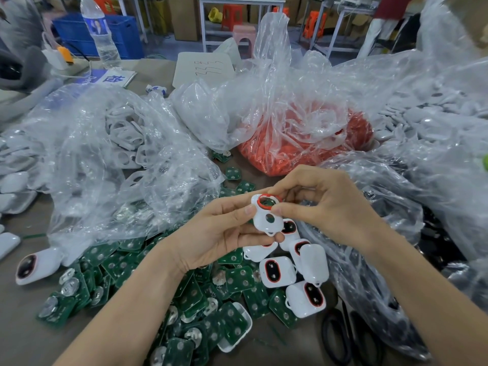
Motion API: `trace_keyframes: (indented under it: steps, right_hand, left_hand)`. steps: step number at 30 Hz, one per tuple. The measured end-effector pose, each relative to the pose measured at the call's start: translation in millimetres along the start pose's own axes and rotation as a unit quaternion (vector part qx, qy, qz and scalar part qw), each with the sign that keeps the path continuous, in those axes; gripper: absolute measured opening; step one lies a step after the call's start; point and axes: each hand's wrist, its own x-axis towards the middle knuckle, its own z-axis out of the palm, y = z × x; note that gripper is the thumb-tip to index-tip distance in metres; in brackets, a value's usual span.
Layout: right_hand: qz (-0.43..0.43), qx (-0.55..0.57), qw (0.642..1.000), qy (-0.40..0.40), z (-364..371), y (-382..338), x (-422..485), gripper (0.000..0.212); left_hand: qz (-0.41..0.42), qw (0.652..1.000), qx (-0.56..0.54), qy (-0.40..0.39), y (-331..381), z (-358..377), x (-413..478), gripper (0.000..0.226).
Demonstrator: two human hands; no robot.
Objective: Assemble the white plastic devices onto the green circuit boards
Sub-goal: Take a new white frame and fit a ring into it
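Observation:
My left hand grips a white plastic shell with two round openings, held above the table's middle. A red ring lies around the shell's upper opening, and the thumb and forefinger of my right hand pinch that ring against the shell. Below my hands lies a heap of green circuit boards with round metal contacts. Several assembled white devices with red-rimmed dark windows rest just right of the heap.
A clear bag of white shells lies to the left, and a bag of red rings behind my hands. More crumpled bags of white parts fill the right. A water bottle stands far left. Black scissors lie at the lower right.

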Motion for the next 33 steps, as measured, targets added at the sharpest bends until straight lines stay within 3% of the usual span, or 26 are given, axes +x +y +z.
trace_keyframes:
  steps: [7,12,21,28,33]
  right_hand:
    - [-0.003,0.012,1.000,0.002,1,4,-2,0.026]
    - [0.037,0.009,0.999,-0.004,1,9,-1,0.014]
    - [0.096,-0.003,0.994,-0.052,6,7,2,0.015]
    - [0.160,0.194,0.968,-0.005,11,16,-6,0.024]
    - [0.232,0.292,0.928,-0.007,18,19,-9,0.029]
  left_hand:
    - [-0.006,1.000,0.013,0.002,-2,0,0,0.038]
    - [-0.017,0.999,0.030,0.002,-2,0,1,0.039]
    - [-0.026,0.995,0.093,0.032,-4,3,0,0.036]
    - [-0.010,0.996,0.083,-0.007,-5,3,4,0.045]
    - [-0.001,0.991,0.124,0.041,-6,2,3,0.056]
